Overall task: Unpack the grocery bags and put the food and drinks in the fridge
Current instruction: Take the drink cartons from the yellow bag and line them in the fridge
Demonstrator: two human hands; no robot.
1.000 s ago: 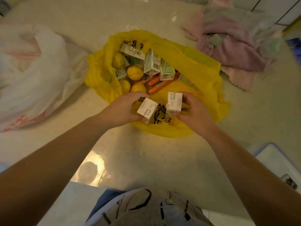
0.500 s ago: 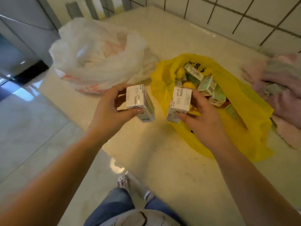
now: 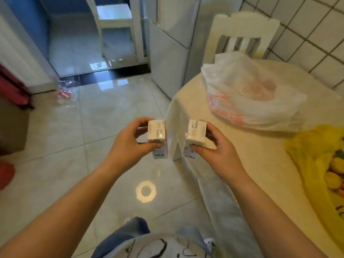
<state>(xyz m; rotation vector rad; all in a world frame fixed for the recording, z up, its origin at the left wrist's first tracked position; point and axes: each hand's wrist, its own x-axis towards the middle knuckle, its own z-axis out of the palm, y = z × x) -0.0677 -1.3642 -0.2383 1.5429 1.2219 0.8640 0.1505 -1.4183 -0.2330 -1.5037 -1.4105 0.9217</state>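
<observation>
While both arms reach out over the floor off the table's near corner, left hand grips one white carton, right hand grips another carton; white bag and yellow bag sit along the table's far and right edges.

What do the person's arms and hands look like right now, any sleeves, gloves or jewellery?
Both forearms are bare, with no sleeves, gloves, watch or rings visible. The left hand and right hand have longish, glossy, pale nails. Lower down are a white top with black line drawings and blue jeans.
</observation>
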